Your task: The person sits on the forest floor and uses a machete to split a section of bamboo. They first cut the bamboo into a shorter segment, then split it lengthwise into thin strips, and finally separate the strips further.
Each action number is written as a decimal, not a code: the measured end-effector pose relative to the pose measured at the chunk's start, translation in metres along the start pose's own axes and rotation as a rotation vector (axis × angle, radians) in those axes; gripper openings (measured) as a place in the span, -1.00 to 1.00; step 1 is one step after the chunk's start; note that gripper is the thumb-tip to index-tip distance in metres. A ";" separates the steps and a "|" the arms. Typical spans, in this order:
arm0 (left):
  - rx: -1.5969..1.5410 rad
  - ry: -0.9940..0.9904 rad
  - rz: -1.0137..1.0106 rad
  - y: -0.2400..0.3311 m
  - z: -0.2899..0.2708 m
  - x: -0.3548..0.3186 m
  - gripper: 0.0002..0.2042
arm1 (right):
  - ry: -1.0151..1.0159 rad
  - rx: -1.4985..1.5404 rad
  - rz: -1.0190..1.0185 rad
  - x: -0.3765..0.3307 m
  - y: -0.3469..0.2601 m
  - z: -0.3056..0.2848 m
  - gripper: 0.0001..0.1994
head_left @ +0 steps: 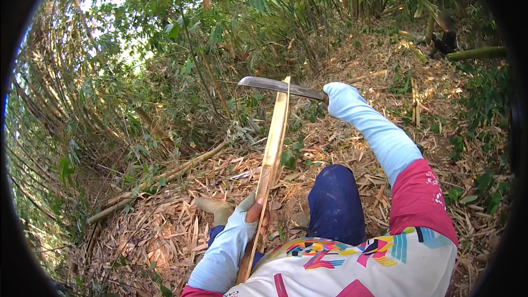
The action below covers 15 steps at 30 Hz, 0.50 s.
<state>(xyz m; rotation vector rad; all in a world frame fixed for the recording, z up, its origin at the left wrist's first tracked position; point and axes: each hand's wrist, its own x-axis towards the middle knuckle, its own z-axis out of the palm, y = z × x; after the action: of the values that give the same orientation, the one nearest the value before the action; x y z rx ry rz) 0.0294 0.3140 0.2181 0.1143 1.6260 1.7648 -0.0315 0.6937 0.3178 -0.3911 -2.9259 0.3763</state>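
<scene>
My left hand [254, 215], in a light blue sleeve that leaves the fingers bare, is closed around the lower part of a long split bamboo piece [274, 143]. The bamboo slants up and away from my lap, its pale inner face showing. My right hand [340, 99], covered by light blue fabric, grips the handle of a machete [286, 88]. The dark blade points left and lies across the bamboo's top end, where a thin strip stands apart along the right edge. Whether the blade has cut into the bamboo there I cannot tell.
Dry leaves and bamboo chips [165, 225] cover the sloping ground. A long pole [187, 168] lies at the left. Bamboo clumps [308, 16] rise beyond. At the far right a person [446, 38] sits beside a thick green bamboo stem [477, 53]. My bent knee [336, 203] is close below.
</scene>
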 end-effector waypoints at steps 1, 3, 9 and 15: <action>0.006 -0.029 0.021 -0.002 -0.005 0.004 -0.64 | 0.039 -0.136 -0.016 0.033 0.006 0.012 -0.81; 0.005 -0.078 0.047 -0.005 -0.019 0.001 -0.64 | -0.063 -0.021 0.073 0.067 -0.012 0.008 -0.75; -0.126 0.142 0.106 0.009 -0.022 -0.016 -0.69 | -0.327 -0.277 0.145 0.086 0.002 0.086 -0.70; -0.004 0.366 0.111 0.019 -0.043 -0.018 -0.28 | -0.342 -0.116 0.257 0.016 0.053 0.187 -0.68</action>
<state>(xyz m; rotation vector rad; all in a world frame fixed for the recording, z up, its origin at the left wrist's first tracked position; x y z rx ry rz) 0.0126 0.2693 0.2336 -0.1306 1.9024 1.9596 -0.0710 0.7057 0.1276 -0.7985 -3.2464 0.3354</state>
